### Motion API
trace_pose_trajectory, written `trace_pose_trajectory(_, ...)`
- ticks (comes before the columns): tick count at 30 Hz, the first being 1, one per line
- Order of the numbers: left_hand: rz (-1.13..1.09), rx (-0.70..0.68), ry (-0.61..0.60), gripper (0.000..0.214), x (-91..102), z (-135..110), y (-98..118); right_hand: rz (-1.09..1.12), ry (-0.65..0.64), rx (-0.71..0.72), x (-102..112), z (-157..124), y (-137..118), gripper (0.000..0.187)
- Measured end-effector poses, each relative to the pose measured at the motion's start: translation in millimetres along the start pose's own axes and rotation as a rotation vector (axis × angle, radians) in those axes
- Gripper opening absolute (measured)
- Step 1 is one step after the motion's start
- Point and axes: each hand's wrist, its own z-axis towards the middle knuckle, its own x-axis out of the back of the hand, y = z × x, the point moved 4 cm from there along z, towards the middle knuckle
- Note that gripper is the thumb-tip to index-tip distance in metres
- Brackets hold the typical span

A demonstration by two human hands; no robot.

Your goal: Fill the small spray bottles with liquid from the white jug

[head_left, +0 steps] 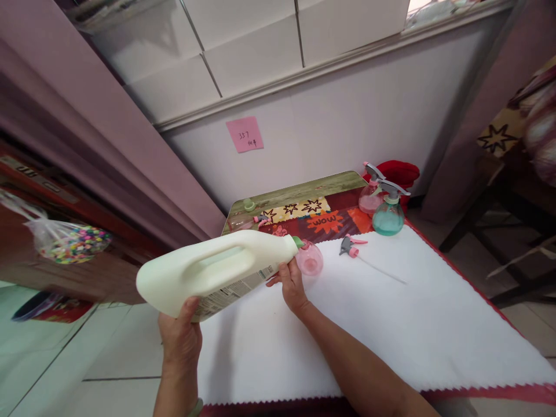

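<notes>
A large pale detergent jug (217, 272) with a side handle is tilted nearly level above the table, its green spout pointing right. My left hand (182, 324) grips its base end, thumb on the label side. Near the neck, my right hand (292, 284) supports the jug from below, fingers closed against it. The spout meets the mouth of a clear pink spray bottle (310, 259) standing on the white cloth; whether liquid flows cannot be made out. To the right lies a grey and pink trigger sprayer head (348, 246) with its long tube.
Two filled spray bottles, one pink (370, 198) and one teal (388, 217), stand at the table's back right. A green cap (249, 204) and another pink sprayer sit at the back left. White cloth (391, 330) covers the table; a wall (313, 127) rises behind.
</notes>
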Motion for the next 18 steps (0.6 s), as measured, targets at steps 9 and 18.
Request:
trace_pose_trajectory(9,0.015,0.000,-0.010,0.065,-1.7,-0.1,2.1,-0.013,0.006,-0.002,0.9,-0.2,1.4,0.055)
trace_pose_trajectory(18,0.020,0.002,-0.008,0.062,0.8,0.4,0.0,-0.006,0.001,-0.006,1.0,0.2,1.2,0.056)
